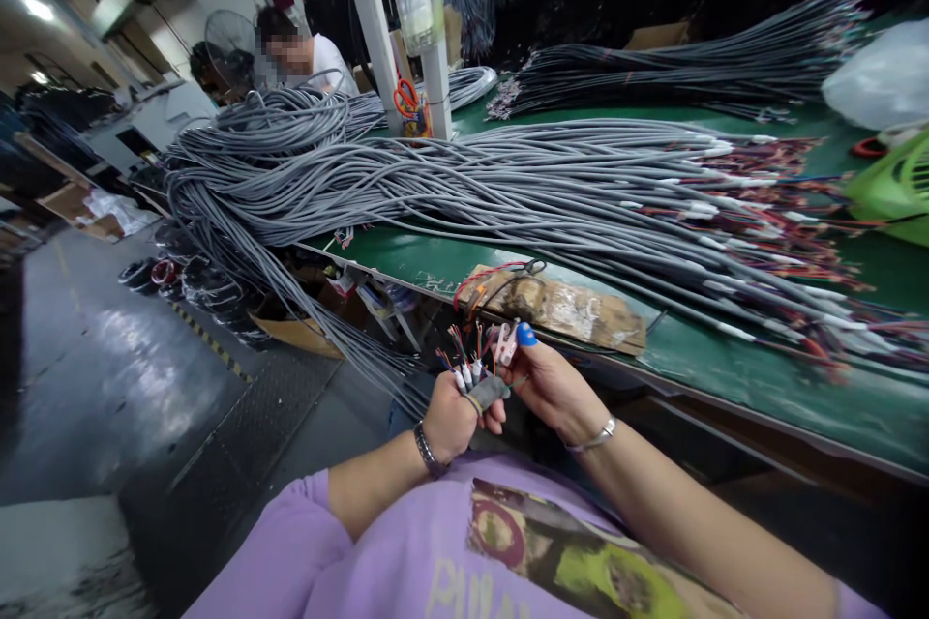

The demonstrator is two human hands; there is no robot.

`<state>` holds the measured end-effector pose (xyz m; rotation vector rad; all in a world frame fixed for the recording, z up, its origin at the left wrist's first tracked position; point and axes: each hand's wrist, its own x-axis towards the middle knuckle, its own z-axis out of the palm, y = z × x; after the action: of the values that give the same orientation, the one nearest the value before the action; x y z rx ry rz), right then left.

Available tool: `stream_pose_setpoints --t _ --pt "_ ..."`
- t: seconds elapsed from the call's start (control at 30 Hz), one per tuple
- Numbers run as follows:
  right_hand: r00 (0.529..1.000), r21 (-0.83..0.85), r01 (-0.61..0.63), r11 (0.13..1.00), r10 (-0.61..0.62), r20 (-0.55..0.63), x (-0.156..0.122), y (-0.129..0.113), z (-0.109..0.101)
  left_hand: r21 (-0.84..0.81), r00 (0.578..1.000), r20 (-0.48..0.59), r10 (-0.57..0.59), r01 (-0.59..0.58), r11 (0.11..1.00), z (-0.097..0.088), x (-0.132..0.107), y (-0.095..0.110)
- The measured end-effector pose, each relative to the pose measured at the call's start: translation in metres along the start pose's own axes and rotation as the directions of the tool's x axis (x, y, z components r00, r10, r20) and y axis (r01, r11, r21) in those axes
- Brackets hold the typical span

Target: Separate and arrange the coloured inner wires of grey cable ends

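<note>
My left hand [450, 414] is closed around the ends of several grey cables. White sleeves [468, 374] and thin coloured wires [457, 340] stick up out of its grip, and a grey cover sits on one finger. Close on its right, my right hand [555, 394] wears a blue cover on a fingertip and pinches a small pale pink piece that looks like a clip [504, 343]. Whether that piece touches the wires I cannot tell. From the left hand the grey cables [363, 348] run back up to the big bundle on the bench.
A thick bundle of grey cables [435, 174] lies along the green bench [392, 256]. A taped cardboard pad [581, 309] rests on its front edge. Further off are a second cable bundle [653, 68], orange-handled scissors [404, 97], a green basket [896, 184] and a co-worker [330, 58].
</note>
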<state>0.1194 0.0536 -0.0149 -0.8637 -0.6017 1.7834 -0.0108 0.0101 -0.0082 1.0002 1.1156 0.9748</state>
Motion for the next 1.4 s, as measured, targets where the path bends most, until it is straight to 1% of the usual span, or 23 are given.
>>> stream_pose_setpoints --t 0.17,0.27,0.33,0.4,0.47,0.6,0.67,0.73,0.83,0.9,0.93,1.03,1.1,1.13,1.17,1.2,1.23,1.27,1.3,1.33,1.37,1.4 --pt "0.999 0.027 -0.035 0.999 0.034 0.02 -0.002 0.0 0.0 -0.006 1.0 -0.013 0.015 -0.015 1.0 -0.002 -0.002 -0.001" --pt "0.993 0.056 -0.099 0.993 0.095 0.074 -0.009 -0.002 -0.005 -0.001 1.0 -0.006 0.024 -0.024 1.0 -0.006 -0.005 -0.002" --pt "0.981 0.03 -0.155 0.988 0.15 0.127 -0.016 -0.002 -0.009 0.014 0.999 -0.012 0.034 -0.033 0.999 -0.01 -0.008 -0.004" --pt "0.97 -0.041 -0.177 0.983 0.181 0.165 -0.023 -0.002 -0.012 0.039 0.999 -0.023 0.046 -0.046 0.998 -0.013 -0.01 -0.007" --pt "0.97 -0.13 -0.15 0.98 0.171 0.171 -0.029 0.0 -0.013 0.064 0.998 -0.031 0.059 -0.057 0.996 -0.015 -0.011 -0.008" --pt "0.991 -0.289 -0.004 0.957 0.041 0.124 -0.032 0.002 -0.01 0.077 0.996 -0.034 0.087 -0.084 0.993 -0.016 -0.011 -0.009" --pt "0.992 -0.334 0.039 0.942 0.003 0.123 -0.031 0.003 -0.009 0.056 0.992 -0.051 0.113 -0.11 0.992 -0.015 -0.011 -0.009" --pt "0.991 -0.343 0.05 0.938 -0.004 0.132 -0.031 0.005 -0.008 -0.003 0.99 -0.059 0.126 -0.126 0.992 -0.015 -0.011 -0.009" --pt "0.983 -0.3 0.029 0.953 0.027 0.183 -0.03 0.008 -0.007 -0.129 0.996 0.014 0.088 -0.086 0.988 -0.015 -0.012 -0.008" --pt "0.974 -0.239 -0.009 0.971 0.062 0.216 -0.029 0.01 -0.008 -0.186 0.996 0.056 0.075 -0.063 0.98 -0.015 -0.012 -0.006" --pt "0.976 -0.195 -0.032 0.98 0.073 0.207 -0.027 0.01 -0.009 -0.208 0.995 0.054 0.081 -0.068 0.976 -0.015 -0.012 -0.004" --pt "0.987 -0.037 -0.113 0.993 0.117 0.115 -0.019 0.005 -0.013 -0.263 0.992 -0.002 0.127 -0.123 0.957 -0.014 -0.012 0.004" --pt "0.986 0.008 -0.142 0.99 0.141 0.089 -0.013 -0.001 -0.014 -0.286 0.987 -0.025 0.161 -0.161 0.945 -0.013 -0.011 0.008" --pt "0.987 -0.011 -0.13 0.991 0.131 0.097 -0.011 -0.004 -0.014 -0.289 0.984 -0.029 0.177 -0.178 0.941 -0.012 -0.011 0.01" --pt "0.991 -0.059 -0.088 0.994 0.094 0.101 -0.009 -0.006 -0.013 -0.287 0.981 -0.028 0.191 -0.191 0.939 -0.012 -0.01 0.011" --pt "0.995 -0.136 -0.015 0.991 0.028 0.093 -0.008 -0.008 -0.012 -0.281 0.979 -0.026 0.201 -0.2 0.939 -0.01 -0.009 0.012" --pt "0.996 -0.232 0.075 0.97 -0.059 0.074 -0.007 -0.009 -0.011 -0.273 0.978 -0.024 0.207 -0.205 0.94 -0.009 -0.009 0.013" --pt "0.987 -0.332 0.163 0.929 -0.156 0.048 -0.007 -0.009 -0.01 -0.265 0.978 -0.023 0.208 -0.207 0.942 -0.008 -0.008 0.013" --pt "0.97 -0.416 0.228 0.881 -0.241 0.023 -0.007 -0.009 -0.009 -0.259 0.978 -0.022 0.207 -0.206 0.944 -0.007 -0.006 0.013" --pt "0.957 -0.466 0.26 0.846 -0.292 0.005 -0.006 -0.008 -0.008 -0.255 0.978 -0.019 0.206 -0.204 0.945 -0.006 -0.005 0.013" --pt "0.955 -0.47 0.261 0.843 -0.295 0.002 -0.005 -0.007 -0.008 -0.256 0.979 -0.015 0.205 -0.202 0.945 -0.006 -0.004 0.013" --pt "0.967 -0.426 0.236 0.873 -0.254 0.015 -0.004 -0.006 -0.007 -0.261 0.979 -0.011 0.203 -0.199 0.945 -0.005 -0.003 0.013"
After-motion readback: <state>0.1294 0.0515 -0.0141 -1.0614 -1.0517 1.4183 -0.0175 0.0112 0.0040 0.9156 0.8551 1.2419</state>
